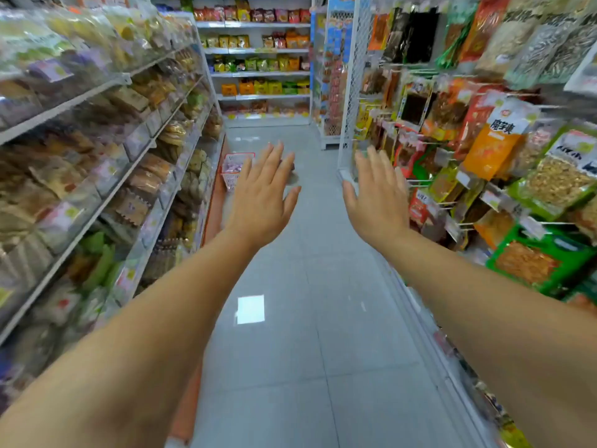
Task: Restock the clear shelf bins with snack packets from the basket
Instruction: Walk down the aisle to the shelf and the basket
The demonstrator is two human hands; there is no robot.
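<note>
Left side of the frame first: the clear shelf bins (97, 140) run in tiers down the aisle, loaded with bagged snacks. They are blurred at the near end, so I cannot tell which bin is short. Moving in, centre-left and far down the aisle, there is the basket (233, 176), red-pink, sitting on the floor (323, 318) tight against the foot of that shelving, with pale snack packets (233, 165) showing over its rim. In front of it comes the left hand (263, 202), stretched out at arm's length, fingers straight and spread wide, holding nothing. It covers the basket's right edge in the view, though it looks well short of it. Across to centre-right, the right hand (378, 202) mirrors it: palm down, fingers wide, nothing in it. Far right, the peg rack (484, 140) hangs full of bright bags and is no part of this job. Where does that leave us? By my reading, right at the start: 2 empty hands, 0 packets lifted, the basket well apart from the person. All of it is left to do: reach the basket, pick packets, fill the bins.
</note>
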